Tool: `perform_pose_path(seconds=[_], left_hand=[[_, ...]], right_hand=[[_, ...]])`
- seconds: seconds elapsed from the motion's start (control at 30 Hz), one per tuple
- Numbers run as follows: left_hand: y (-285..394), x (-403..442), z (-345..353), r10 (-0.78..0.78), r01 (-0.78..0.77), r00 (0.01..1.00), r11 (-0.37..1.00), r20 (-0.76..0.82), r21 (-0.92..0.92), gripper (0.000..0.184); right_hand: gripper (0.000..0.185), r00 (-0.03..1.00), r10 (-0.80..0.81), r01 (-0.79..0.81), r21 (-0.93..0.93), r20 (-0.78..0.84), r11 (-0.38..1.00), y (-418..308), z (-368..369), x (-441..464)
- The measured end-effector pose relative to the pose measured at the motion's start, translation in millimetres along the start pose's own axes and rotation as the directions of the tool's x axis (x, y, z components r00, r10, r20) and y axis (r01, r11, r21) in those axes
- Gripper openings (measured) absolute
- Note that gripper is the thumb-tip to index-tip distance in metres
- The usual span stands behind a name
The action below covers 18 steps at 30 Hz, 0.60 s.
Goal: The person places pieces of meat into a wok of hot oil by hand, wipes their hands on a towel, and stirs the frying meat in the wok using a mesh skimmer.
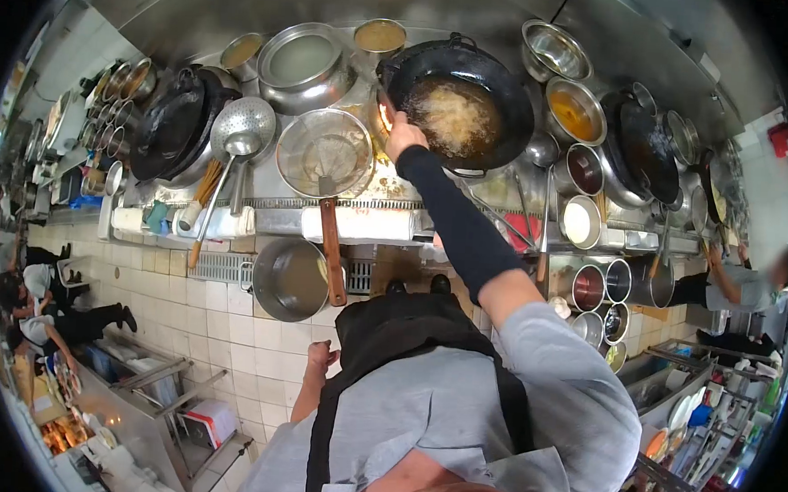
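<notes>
My right hand (pixel 407 136), below a black sleeve, is closed at the left rim of a large black wok (pixel 512 119); what it grips is too small to make out. Pale, foaming food (pixel 454 115) bubbles in brown oil inside the wok. An orange glow like flame shows just left of that hand. My left hand (pixel 321 356) hangs low beside my apron with curled fingers, and nothing shows in it. Nearest to it is a big metal pot (pixel 290 281). A wooden-handled strainer (pixel 330 243) rests across a mesh-lined bowl (pixel 302 157).
Left of the wok stand a wide pot (pixel 304 59), a perforated ladle (pixel 242 129) and another wok (pixel 161 136). On the right are bowls of orange liquid (pixel 572 115) and white contents (pixel 581 222), and a third wok (pixel 644 152). Other people work at both sides.
</notes>
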<state>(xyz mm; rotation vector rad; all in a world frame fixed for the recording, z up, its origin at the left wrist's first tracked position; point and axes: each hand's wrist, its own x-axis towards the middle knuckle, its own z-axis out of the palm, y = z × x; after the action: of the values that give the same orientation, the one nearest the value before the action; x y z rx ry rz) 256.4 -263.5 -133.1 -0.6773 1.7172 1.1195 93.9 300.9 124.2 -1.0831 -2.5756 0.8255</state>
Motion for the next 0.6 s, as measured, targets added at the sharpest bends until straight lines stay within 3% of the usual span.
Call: perform_pose_path(seconds=[0.07,0.1,0.17,0.2,0.23,0.27,0.33,0.4,0.43,0.53,0.6], left_hand=[[-7.2,9.4,-4.8,0.044,-0.045,0.998,0.999,0.047,0.021,0.03],[-5.3,7.4,0.1,-0.012,0.011,0.999,1.0,-0.043,-0.026,0.029],[0.8,-0.7,1.8,0.018,-0.017,0.999,1.0,-0.036,0.021,0.027],[1.0,-2.6,3.4,0.028,-0.027,0.999,0.999,-0.032,0.043,0.026],[-3.0,-2.8,2.5,0.027,-0.025,0.999,0.997,-0.021,0.07,0.026],[-8.9,-0.1,0.6,0.019,-0.018,1.0,0.995,-0.006,0.1,0.026],[-14.7,11.5,-4.0,0.019,-0.023,0.999,0.985,0.029,0.169,0.026],[-18.4,22.3,-8.8,0.02,-0.032,0.998,0.974,0.059,0.223,0.025],[-16.7,26.0,-10.5,0.015,-0.029,0.998,0.974,0.063,0.227,0.025],[-1.7,34.8,-11.4,-0.025,0.019,0.998,0.992,0.051,0.123,0.025],[17.4,37.3,-8.3,-0.026,0.025,0.999,0.999,0.026,0.048,0.024]], right_hand=[[0.029,1.0,-0.02,0.02,0.017,-0.015,1.0,1.3,-1.9,3.8],[0.03,0.999,-0.028,0.028,0.022,-0.026,0.999,3.3,-3.5,4.5],[0.034,0.998,0.002,0.006,0.134,-0.058,0.991,21.8,-29.3,-26.3],[0.036,0.997,0.008,0.0,0.095,-0.082,0.995,39.7,-42.3,-47.2],[0.036,0.992,0.108,-0.108,0.007,-0.064,0.994,57.5,-57.6,-65.4],[0.036,0.961,0.135,-0.103,0.138,-0.243,0.985,98.5,-87.7,-104.3],[0.037,0.941,0.221,-0.224,0.019,-0.254,0.974,138.2,-129.6,-129.8],[0.037,0.919,0.176,-0.21,-0.059,-0.352,0.976,194.0,-145.3,-142.4],[0.038,0.921,0.264,-0.287,-0.04,-0.287,0.957,202.2,-158.8,-149.8],[0.037,0.929,0.079,-0.095,-0.027,-0.361,0.995,259.7,-149.6,-169.4],[0.033,0.93,0.357,-0.314,0.32,-0.084,0.894,217.2,-162.1,-189.1]])
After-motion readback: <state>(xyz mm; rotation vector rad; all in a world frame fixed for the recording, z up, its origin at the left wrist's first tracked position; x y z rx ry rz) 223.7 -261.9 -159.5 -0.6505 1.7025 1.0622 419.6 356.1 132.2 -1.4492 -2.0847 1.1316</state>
